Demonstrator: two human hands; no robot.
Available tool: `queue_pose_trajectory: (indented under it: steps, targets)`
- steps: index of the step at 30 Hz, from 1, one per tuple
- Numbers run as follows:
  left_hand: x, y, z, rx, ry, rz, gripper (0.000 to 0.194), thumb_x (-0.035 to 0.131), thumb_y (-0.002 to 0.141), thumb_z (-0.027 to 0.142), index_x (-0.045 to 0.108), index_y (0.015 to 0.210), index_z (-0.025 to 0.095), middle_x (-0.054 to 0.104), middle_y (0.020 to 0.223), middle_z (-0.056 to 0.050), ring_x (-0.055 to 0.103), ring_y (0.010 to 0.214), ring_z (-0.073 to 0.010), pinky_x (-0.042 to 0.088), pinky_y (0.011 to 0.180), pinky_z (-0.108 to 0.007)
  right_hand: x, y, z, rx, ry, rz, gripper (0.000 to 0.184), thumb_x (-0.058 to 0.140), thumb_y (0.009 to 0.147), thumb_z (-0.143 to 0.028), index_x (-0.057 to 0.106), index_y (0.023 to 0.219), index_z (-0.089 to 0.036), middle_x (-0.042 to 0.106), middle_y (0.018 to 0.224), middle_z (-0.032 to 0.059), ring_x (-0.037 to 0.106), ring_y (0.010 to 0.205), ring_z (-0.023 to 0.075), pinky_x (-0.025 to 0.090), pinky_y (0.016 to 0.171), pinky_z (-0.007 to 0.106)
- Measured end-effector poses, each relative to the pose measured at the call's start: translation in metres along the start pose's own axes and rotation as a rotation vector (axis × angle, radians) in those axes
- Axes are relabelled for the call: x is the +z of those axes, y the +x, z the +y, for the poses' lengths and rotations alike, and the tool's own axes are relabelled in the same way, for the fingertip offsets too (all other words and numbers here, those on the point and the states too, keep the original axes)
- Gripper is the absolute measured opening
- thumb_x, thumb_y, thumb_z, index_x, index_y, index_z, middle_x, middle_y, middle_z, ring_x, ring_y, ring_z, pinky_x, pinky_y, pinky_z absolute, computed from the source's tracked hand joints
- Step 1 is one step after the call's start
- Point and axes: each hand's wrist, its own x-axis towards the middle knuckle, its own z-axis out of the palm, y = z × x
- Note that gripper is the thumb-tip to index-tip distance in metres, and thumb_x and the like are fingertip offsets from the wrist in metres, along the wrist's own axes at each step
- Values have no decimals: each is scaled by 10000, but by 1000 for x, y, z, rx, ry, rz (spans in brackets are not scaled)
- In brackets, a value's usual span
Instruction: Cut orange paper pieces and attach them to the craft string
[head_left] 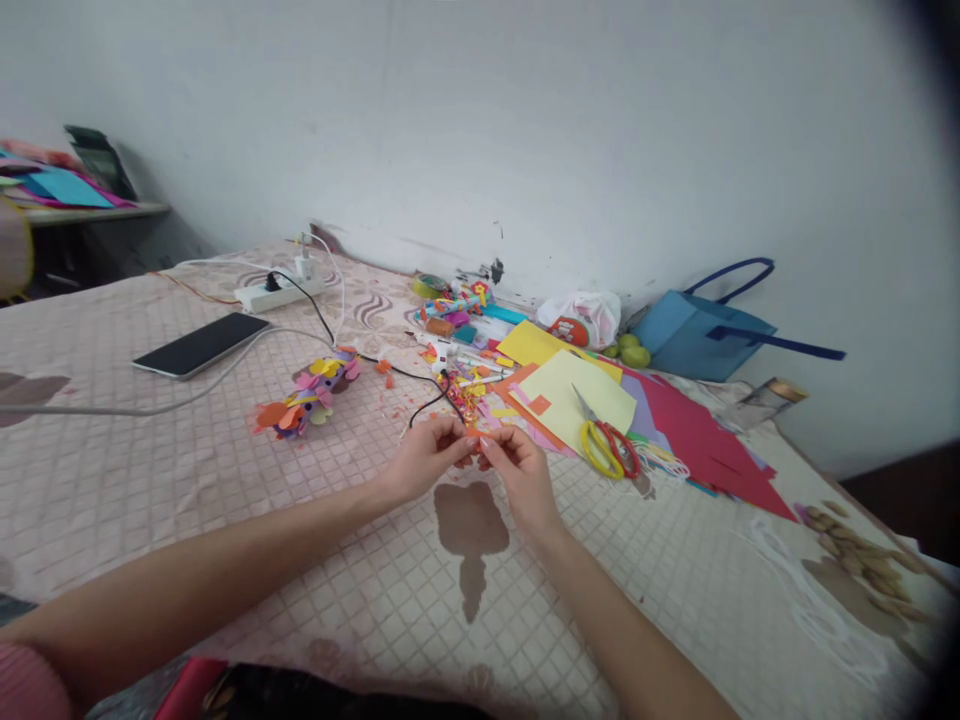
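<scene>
My left hand and my right hand meet over the quilted bed cover, fingertips pinched together on a small orange-red paper piece. Both hands are closed in a pinch. Just beyond them lie scattered paper scraps and a black cord. A paper flower garland lies to the left of my hands. Scissors with yellow and red handles rest on a pale yellow sheet to the right.
A phone and a white power strip with cables sit at the back left. Coloured paper sheets, a glue gun, a blue bag, a plastic bag and green fruit line the wall side.
</scene>
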Motion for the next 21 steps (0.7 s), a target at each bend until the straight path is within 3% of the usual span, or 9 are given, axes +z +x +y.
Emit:
queue_pose_trajectory:
  steps: [10, 17, 21]
  targets:
    - [1, -1, 3, 11, 25, 23, 323, 613, 747, 434, 546, 692, 123, 563, 617, -13, 520, 557, -99, 413, 520, -210, 0, 0, -1, 3, -10, -11, 200, 628, 777, -377, 571, 717, -195, 574, 660, -12, 541, 599, 128, 447, 581, 256]
    - [0, 0, 2, -3, 38, 28, 303, 616, 747, 409, 538, 674, 125, 554, 569, -6, 520, 526, -96, 427, 503, -211, -5, 3, 9, 39, 24, -12, 373, 453, 863, -506, 616, 774, -183, 605, 693, 32, 559, 608, 146, 463, 557, 269]
    - [0, -1, 2, -9, 56, 24, 300, 612, 749, 408, 540, 675, 126, 558, 565, -8, 526, 524, -100, 431, 504, -213, -9, 4, 8, 47, 31, -51, 374, 446, 869, -500, 609, 763, -180, 593, 692, 32, 550, 595, 139, 468, 558, 268]
